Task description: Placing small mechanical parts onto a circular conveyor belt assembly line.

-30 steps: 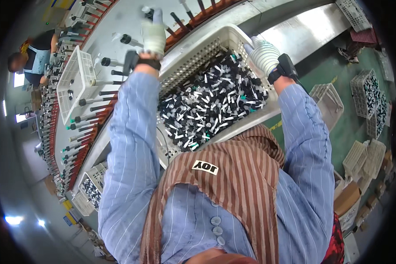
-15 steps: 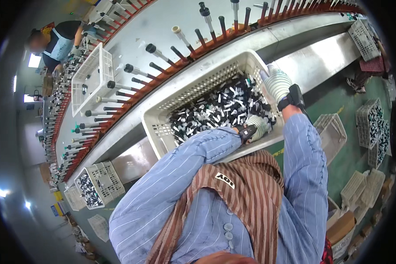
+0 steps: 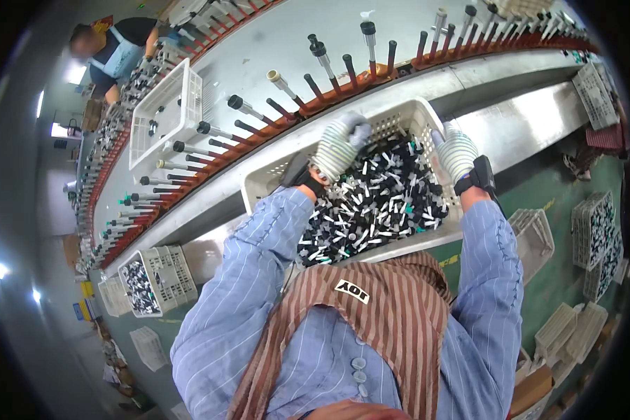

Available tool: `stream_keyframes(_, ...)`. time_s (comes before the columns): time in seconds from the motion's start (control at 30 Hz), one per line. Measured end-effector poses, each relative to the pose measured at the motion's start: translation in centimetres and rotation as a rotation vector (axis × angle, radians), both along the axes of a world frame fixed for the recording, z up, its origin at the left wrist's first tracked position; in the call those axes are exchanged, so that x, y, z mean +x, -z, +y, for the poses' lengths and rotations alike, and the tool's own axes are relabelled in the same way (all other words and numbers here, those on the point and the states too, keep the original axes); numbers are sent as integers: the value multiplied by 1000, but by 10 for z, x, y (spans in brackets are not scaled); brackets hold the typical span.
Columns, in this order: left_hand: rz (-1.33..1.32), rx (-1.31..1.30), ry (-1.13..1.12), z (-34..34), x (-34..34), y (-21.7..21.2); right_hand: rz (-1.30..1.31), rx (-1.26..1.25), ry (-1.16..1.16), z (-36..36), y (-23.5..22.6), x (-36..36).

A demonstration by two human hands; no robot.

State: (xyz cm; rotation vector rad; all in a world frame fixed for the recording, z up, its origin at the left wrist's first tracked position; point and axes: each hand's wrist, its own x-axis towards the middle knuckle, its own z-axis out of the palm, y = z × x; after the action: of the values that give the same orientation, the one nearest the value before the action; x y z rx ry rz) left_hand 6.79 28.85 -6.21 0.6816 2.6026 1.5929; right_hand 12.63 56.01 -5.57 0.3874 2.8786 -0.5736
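The left hand [image 3: 339, 148], in a pale striped knit glove with a black wrist strap, is above the far side of a large white perforated plastic crate [image 3: 404, 124]; its fingers curl inward, and I cannot tell whether they hold anything. The right hand [image 3: 458, 152], gloved and strapped likewise, grasps the crate's right-end rim, thumb at the inner side. Both hands belong to one crate, heaped with small black-and-white plastic parts [image 3: 371, 203], far too many to count, with a few green ones among them. Just beyond it runs one long grey desk [image 3: 259, 57], edged with a red-brown rail [image 3: 357, 84] that bears a long row of black pegs [image 3: 390, 54]. Several pegs carry clear tubes with black tops [image 3: 370, 46]; one cream-ringed clear tube [image 3: 280, 80] stands near the left hand. On the desk, to the left, is one shallow white plastic basket [image 3: 192, 91] with a few dark parts inside. Past it, one co-worker [image 3: 122, 52] has two arms at the far row of pegs. At lower left is one white lattice crate [image 3: 176, 276] of similar parts; at right, two filled crates [image 3: 593, 231] stand together on the green floor [image 3: 539, 187].
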Motion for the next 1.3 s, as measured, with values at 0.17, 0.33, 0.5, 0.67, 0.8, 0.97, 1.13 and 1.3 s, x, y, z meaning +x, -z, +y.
stream_keyframes(0.17, 439, -258, -280, -69, -27, 4, -8, -24, 8, -5, 15, -4)
stream_keyframes(0.33, 122, -571, -351, -99, -21, 12, 63, 94, -47, -4, 36, 6)
stream_keyframes(0.5, -241, -592, -289, -104, -23, -8, 59, 13, -61, -14, 15, 6)
stream_keyframes(0.67, -314, -530, -345, -110, -18, -7, 321, -322, -36, -7, 30, 17)
stream_keyframes(0.8, -250, -468, -327, -108, -17, -4, -152, -201, 168, 19, 45, 50)
stream_keyframes(0.97, -85, -422, -282, -131, -21, 36, 92, 296, -456, 31, 49, 86)
stream_keyframes(1.13, -124, -482, -356, -120, -19, -5, -81, 97, 78, -6, 7, 80)
stream_keyframes(1.3, -109, -534, -360, -104, -21, -24, -356, -1, 143, 23, 28, 51)
